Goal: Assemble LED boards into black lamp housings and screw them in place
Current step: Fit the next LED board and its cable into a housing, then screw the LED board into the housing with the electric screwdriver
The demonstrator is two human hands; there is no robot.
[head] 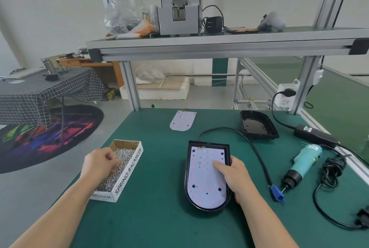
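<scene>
Left hand [99,162] is in the box [129,169] of screws [111,179], fingers curled; whether it grips any cannot be told. Right hand [237,179] grasps the black housing [208,143] on the surface [159,217], its thumb pressing the LED board [205,179] seated inside. A screwdriver [301,165] lies right of that hand.

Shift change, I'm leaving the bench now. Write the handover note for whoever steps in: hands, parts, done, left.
Left hand: fingers curled in the white cardboard box of small silver screws, pinching some.
Right hand: grips the near black lamp housing at its right edge, thumb on the white LED board seated inside.
Spare white LED board and empty black housing lie at the back; teal electric screwdriver lies to the right.
Done: one board seated. Left: drive its screws, then build the second set.
</scene>
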